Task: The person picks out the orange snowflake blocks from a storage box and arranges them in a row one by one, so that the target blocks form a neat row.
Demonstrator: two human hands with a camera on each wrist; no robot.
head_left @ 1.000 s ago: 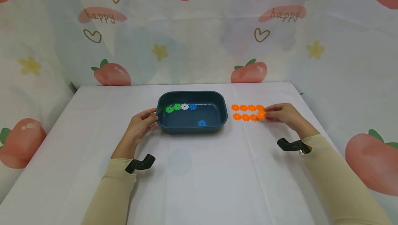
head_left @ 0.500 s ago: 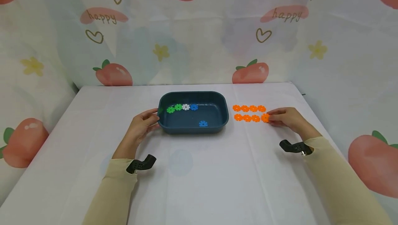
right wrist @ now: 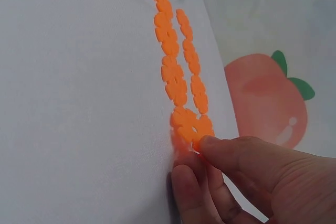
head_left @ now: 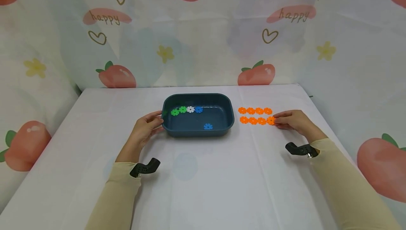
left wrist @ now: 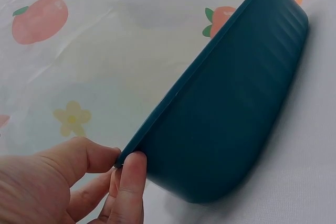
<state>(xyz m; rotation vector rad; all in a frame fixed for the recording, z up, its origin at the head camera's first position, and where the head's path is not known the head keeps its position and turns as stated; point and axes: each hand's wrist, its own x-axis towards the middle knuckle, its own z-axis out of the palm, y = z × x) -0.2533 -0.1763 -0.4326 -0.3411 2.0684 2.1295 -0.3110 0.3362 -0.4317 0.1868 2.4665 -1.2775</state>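
At its left end, my left hand (head_left: 142, 129) pinches the rim of a dark teal tray (left wrist: 220, 108), which sits on the table. Thumb and fingers meet over that edge in the left wrist view. Flower-shaped plastic discs lie inside: two green (head_left: 179, 110), one white (head_left: 190, 109) and two blue (head_left: 203, 118). To the tray's right, my right hand (head_left: 293, 121) pinches an orange flower-shaped disc (right wrist: 190, 127) between thumb and fingers. It is at the right end of the front row of orange discs (head_left: 252, 120). Behind it runs a second orange row (head_left: 255, 110).
White cloth covers the table (head_left: 203, 187). A patterned fabric backdrop (head_left: 196, 46) with peaches, hearts and flowers rises behind it and at both sides. Each wrist wears a black strap (head_left: 144, 167).
My right hand has brought the orange disc from the gap between the rows toward the front, and lowered it to the front row's right end. The left hand keeps its hold on the tray.
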